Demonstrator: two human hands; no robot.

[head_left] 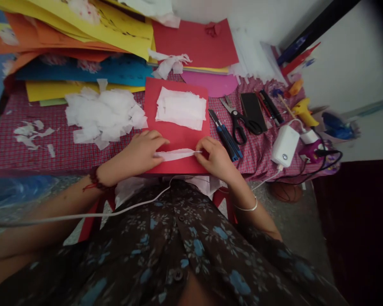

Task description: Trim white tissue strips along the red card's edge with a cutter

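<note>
A narrow strip of white tissue paper (pixel 178 154) lies stretched across the near edge of a red card sheet (pixel 178 136). My left hand (pixel 143 151) is closed on the strip's left end, fingers curled over it. My right hand (pixel 214 156) pinches the strip's right end. Further up the same red sheet rests a stack of flat white tissue pieces (pixel 181 107). A loose heap of crumpled white tissue (pixel 104 114) sits just left of the sheet, beyond my left hand.
On the checked cloth (pixel 35 144), right of the sheet, lie a blue utility knife (pixel 225 136), black scissors (pixel 239 121), a black phone (pixel 253 111), pens, a white charger (pixel 285 145) with cables and a yellow glue gun (pixel 303 111). Coloured paper sheets (pixel 83 29) pile at the back.
</note>
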